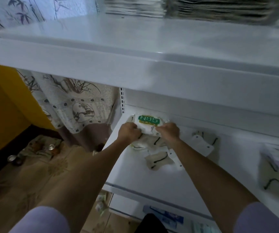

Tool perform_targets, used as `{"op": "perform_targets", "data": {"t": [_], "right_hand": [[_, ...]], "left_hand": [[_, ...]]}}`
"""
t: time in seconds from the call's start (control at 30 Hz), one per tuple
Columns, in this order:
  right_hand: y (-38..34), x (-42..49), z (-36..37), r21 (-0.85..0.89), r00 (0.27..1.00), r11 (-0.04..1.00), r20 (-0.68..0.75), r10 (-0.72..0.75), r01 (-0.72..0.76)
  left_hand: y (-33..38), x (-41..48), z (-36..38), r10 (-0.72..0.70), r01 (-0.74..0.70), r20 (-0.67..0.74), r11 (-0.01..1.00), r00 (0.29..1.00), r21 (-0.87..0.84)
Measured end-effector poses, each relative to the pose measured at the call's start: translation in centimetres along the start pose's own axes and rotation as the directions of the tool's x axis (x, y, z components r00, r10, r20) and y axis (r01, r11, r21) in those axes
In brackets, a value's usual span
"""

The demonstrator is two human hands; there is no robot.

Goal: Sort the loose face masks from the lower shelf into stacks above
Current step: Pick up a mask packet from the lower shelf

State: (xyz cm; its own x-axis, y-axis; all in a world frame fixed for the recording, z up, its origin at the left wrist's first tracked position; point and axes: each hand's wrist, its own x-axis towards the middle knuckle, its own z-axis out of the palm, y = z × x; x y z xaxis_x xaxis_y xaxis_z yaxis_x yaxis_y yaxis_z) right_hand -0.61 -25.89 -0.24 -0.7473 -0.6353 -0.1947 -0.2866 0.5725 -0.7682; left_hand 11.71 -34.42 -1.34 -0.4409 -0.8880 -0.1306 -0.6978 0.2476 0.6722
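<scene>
Mask packet (148, 122) on lower shelf (152, 179), gripped by left hand (129, 132) and right hand (169, 131); pickup step, lift to upper shelf (135, 47) next.

At twelve o'clock the upper shelf (101, 52) gleams: smooth, glossy white painted metal. The N95 packet (148, 121) shines in clear plastic. At five o'clock the loose masks (159, 159) look matt, fabric-like. At nine o'clock, the curtain (78, 106): matt cloth.

We grip a packaged mask (148, 122) with both hands, left hand (130, 132) and right hand (168, 131) curled on its near edge, on the lower shelf (152, 180). Loose masks (159, 159) lie just beneath; stacks (185, 9) sit above, blurred.
</scene>
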Motion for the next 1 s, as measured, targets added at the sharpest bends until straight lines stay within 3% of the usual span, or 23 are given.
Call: {"op": "perform_targets", "data": {"t": [0.07, 0.17, 0.27, 0.33, 0.43, 0.63, 0.8, 1.0], "right_hand": [[-0.8, -0.6, 0.0, 0.073, 0.999, 0.997, -0.054, 0.002, 0.002], [-2.1, -2.8, -1.1, 0.257, 1.000, 0.966, -0.021, 0.021, -0.015], [-3.3, -6.0, -3.3, 0.449, 0.998, 0.891, 0.027, 0.060, -0.066], [-3.6, -8.3, -4.7, 0.496, 0.996, 0.865, 0.085, 0.038, -0.075], [-3.2, -12.8, -6.9, 0.491, 0.984, 0.871, 0.167, -0.056, -0.034], [-0.3, -24.9, -11.3, 0.436, 0.997, 0.900, 0.054, -0.045, 0.017], [0.5, -32.1, -17.7, 0.381, 0.994, 0.918, -0.060, -0.093, 0.109], [0.5, -36.2, -23.7, 0.389, 0.958, 0.886, -0.230, -0.173, 0.253]], "left_hand": [[1.1, -0.4, -0.6, -0.145, 0.100, -0.134, 0.949, 0.980, -0.298], [2.1, -2.3, -1.8, -0.362, 0.222, -0.101, 0.744, 0.927, -0.630], [1.7, -4.7, -3.9, -0.478, 0.333, 0.059, 0.512, 0.876, -0.792], [2.0, -7.0, -5.7, -0.471, 0.378, 0.142, 0.453, 0.870, -0.807], [3.3, -12.4, -7.8, -0.380, 0.357, 0.161, 0.531, 0.911, -0.768], [4.5, -26.2, -8.2, -0.171, 0.296, 0.245, 0.647, 0.954, -0.703], [8.3, -33.2, -8.8, 0.061, 0.036, 0.154, 0.828, 0.986, -0.559], [12.4, -38.4, -10.0, 0.280, -0.242, -0.013, 0.805, 0.960, -0.541]]}}
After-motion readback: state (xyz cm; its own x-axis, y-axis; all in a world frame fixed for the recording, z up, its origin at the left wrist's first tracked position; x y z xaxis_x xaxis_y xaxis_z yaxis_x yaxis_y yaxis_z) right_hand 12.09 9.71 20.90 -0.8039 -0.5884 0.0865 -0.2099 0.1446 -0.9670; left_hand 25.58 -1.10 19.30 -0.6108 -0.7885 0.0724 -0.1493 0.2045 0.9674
